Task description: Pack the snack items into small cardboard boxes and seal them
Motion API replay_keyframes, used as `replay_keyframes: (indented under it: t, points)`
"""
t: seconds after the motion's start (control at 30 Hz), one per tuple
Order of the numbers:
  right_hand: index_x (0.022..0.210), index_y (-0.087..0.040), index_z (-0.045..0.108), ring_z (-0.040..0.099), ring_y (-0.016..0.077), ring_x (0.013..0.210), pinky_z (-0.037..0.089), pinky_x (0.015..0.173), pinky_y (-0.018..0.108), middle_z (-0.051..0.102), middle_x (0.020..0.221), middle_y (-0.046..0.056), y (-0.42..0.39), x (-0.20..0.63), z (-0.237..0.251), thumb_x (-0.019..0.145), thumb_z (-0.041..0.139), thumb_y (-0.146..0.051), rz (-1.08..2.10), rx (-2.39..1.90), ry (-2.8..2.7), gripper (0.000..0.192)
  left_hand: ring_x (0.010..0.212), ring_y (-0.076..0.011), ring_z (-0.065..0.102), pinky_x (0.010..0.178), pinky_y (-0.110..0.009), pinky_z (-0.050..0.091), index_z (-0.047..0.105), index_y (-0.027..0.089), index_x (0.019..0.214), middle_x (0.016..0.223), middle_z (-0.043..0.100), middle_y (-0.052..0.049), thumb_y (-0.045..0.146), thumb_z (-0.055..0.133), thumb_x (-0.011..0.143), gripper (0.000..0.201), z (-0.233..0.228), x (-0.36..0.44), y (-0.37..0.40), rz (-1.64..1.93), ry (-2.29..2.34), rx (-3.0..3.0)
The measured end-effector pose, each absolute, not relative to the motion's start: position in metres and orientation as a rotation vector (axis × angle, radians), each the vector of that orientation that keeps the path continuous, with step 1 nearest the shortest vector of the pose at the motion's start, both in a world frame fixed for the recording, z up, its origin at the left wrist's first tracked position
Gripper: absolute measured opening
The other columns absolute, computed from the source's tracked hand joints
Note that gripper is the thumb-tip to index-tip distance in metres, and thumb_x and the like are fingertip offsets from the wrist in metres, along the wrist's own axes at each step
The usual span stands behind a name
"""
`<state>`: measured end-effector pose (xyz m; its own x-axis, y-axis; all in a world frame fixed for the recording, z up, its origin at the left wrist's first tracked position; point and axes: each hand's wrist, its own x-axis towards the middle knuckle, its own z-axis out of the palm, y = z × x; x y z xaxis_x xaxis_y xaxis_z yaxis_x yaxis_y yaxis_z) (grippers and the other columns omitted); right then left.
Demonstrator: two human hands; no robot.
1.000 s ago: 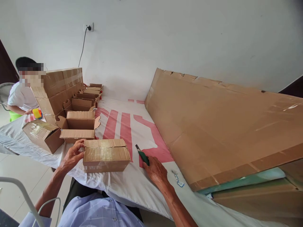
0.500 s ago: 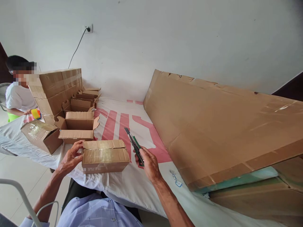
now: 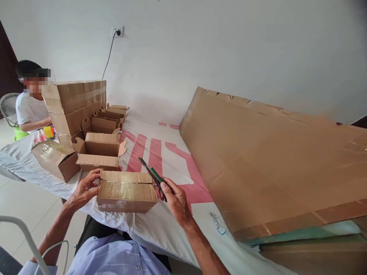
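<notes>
the taped box (image 3: 126, 191) sat on the sheet-covered table (image 3: 169, 225) right in front of the person. the left hand (image 3: 84, 189) rested open against its left end. the right hand (image 3: 175, 199) gripped a green knife (image 3: 151, 176), blade angled over the box's right end.

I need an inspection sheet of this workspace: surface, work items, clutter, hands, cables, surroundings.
Surface: white cloth with red markings covers the table.
Work items: taped carton at the near edge; green utility knife, blade out.
Clutter: open cartons, stacked boxes, large cardboard sheet, small tags.
Hands: left hand touches the carton's left end; right hand grips the knife.
Cables: black cord plugged into wall socket.
Surroundings: another person sits at far left.
</notes>
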<state>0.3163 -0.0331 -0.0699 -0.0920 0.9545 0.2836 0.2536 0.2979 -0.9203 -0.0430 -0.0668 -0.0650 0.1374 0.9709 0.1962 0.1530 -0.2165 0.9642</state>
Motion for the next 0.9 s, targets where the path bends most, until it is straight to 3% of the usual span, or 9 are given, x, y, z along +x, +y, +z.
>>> replay_keyframes:
  t: [0.07, 0.2, 0.33, 0.47, 0.67, 0.9]
  points:
    - [0.112, -0.021, 0.074, 0.053, 0.0188, 0.064, 0.048, 0.06, 0.03, 0.059, 0.069, -0.001, -0.034, 0.319, -0.052, 0.1, 0.057, -0.064, 0.895, -1.102, -1.644, 0.048, 0.151, -0.0421, 0.047, 0.106, -0.043, 0.055, 0.081, 0.023, 0.124, 0.164, 0.047, -0.018, 0.06, 0.085, 0.084, 0.054, -0.065, -0.042, -0.068, 1.183, 1.132, 1.549]
    - [0.112, -0.021, 0.078, 0.068, 0.0226, 0.086, 0.057, 0.078, 0.033, 0.075, 0.091, 0.005, -0.038, 0.315, -0.017, 0.099, 0.062, -0.053, 0.945, -0.966, -1.876, 0.038, 0.151, -0.0422, 0.046, 0.106, -0.044, 0.054, 0.081, 0.024, 0.124, 0.162, 0.049, -0.018, 0.064, 0.084, 0.082, 0.058, -0.067, -0.043, -0.069, 1.193, 1.109, 1.564]
    - [0.112, -0.022, 0.08, 0.072, 0.0231, 0.092, 0.057, 0.083, 0.034, 0.081, 0.104, 0.007, -0.037, 0.301, 0.005, 0.1, 0.062, -0.042, 0.932, -0.871, -2.065, 0.03, 0.151, -0.0412, 0.047, 0.105, -0.043, 0.054, 0.08, 0.025, 0.128, 0.163, 0.049, -0.018, 0.06, 0.084, 0.084, 0.056, -0.068, -0.044, -0.071, 1.187, 1.117, 1.588]
    - [0.113, -0.022, 0.081, 0.071, 0.0215, 0.091, 0.054, 0.083, 0.034, 0.082, 0.106, 0.007, -0.032, 0.289, 0.016, 0.102, 0.06, -0.038, 0.91, -0.791, -2.201, 0.029, 0.15, -0.0392, 0.049, 0.106, -0.042, 0.054, 0.08, 0.028, 0.129, 0.165, 0.05, -0.015, 0.051, 0.084, 0.086, 0.049, -0.066, -0.044, -0.073, 1.166, 1.158, 1.61]
    - [0.112, -0.021, 0.081, 0.065, 0.0177, 0.076, 0.051, 0.076, 0.031, 0.077, 0.087, 0.004, -0.023, 0.279, 0.025, 0.102, 0.06, -0.036, 0.879, -0.763, -2.287, 0.028, 0.149, -0.0399, 0.051, 0.106, -0.043, 0.054, 0.081, 0.028, 0.129, 0.163, 0.053, -0.015, 0.045, 0.086, 0.085, 0.048, -0.064, -0.042, -0.075, 1.168, 1.179, 1.617]
    - [0.112, -0.02, 0.082, 0.068, 0.018, 0.083, 0.051, 0.081, 0.032, 0.081, 0.1, 0.006, -0.021, 0.277, 0.034, 0.102, 0.058, -0.031, 0.877, -0.785, -2.361, 0.028, 0.15, -0.0401, 0.051, 0.109, -0.043, 0.053, 0.081, 0.029, 0.13, 0.164, 0.052, -0.014, 0.045, 0.084, 0.086, 0.047, -0.061, -0.039, -0.08, 1.164, 1.188, 1.644]
